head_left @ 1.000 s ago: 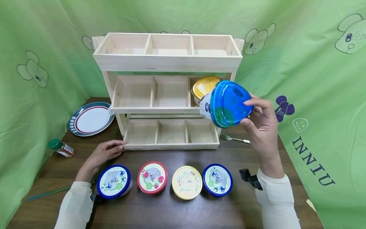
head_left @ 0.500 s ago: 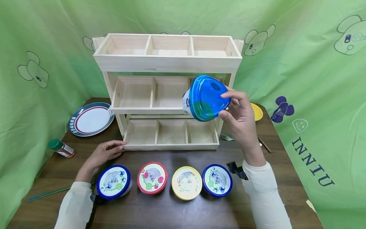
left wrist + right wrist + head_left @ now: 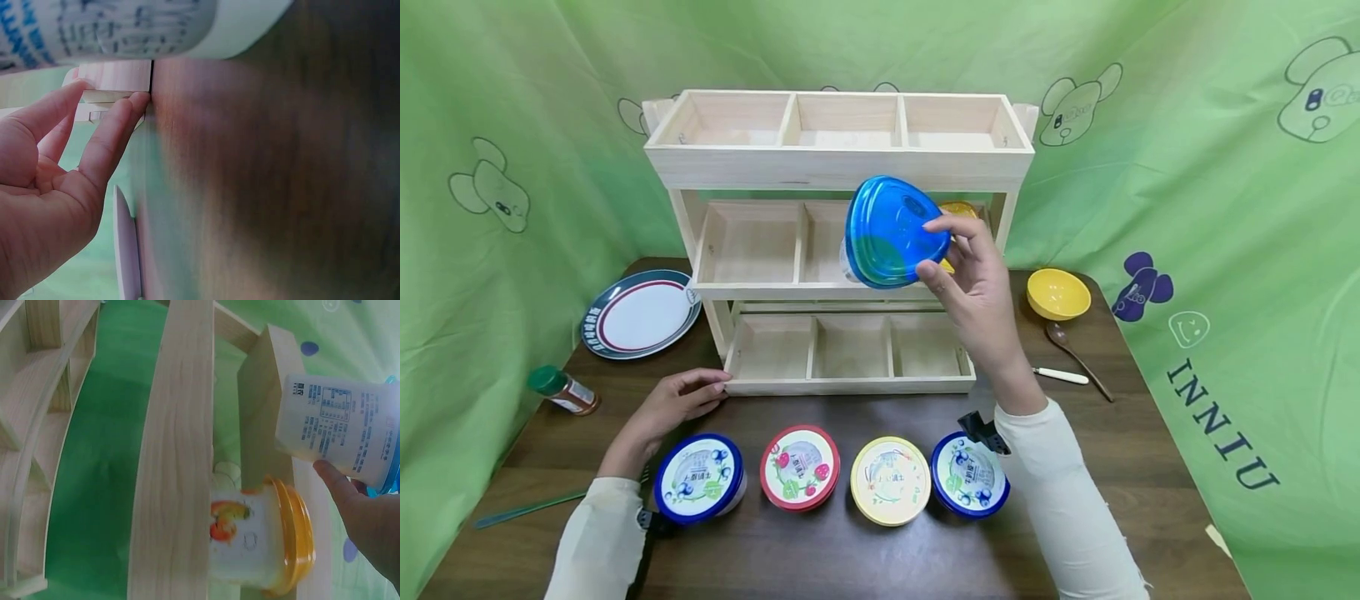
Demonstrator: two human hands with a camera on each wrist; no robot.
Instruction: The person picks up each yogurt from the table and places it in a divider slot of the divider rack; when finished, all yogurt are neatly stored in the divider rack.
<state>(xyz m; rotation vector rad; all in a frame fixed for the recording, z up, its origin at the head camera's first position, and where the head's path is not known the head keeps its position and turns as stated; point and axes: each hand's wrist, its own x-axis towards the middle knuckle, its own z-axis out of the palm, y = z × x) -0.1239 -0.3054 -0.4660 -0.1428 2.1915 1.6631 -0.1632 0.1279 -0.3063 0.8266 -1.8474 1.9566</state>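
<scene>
My right hand grips a white tub with a blue lid, tilted on its side in front of the middle tier of a wooden three-tier rack. The right wrist view shows the tub's white printed wall against my fingers. A yellow-lidded tub stands in the middle tier's right compartment, mostly hidden behind the blue one in the head view. My left hand rests on the table with straight fingers touching the rack's bottom left corner.
Several lidded tubs line the table's front: blue, red, yellow, blue. A plate and a spice bottle lie left. A yellow bowl, spoon and fork handle lie right.
My right hand has carried the blue-lidded tub left and slightly up, from beside the rack's right post to the front of the middle tier. The left hand stayed put.
</scene>
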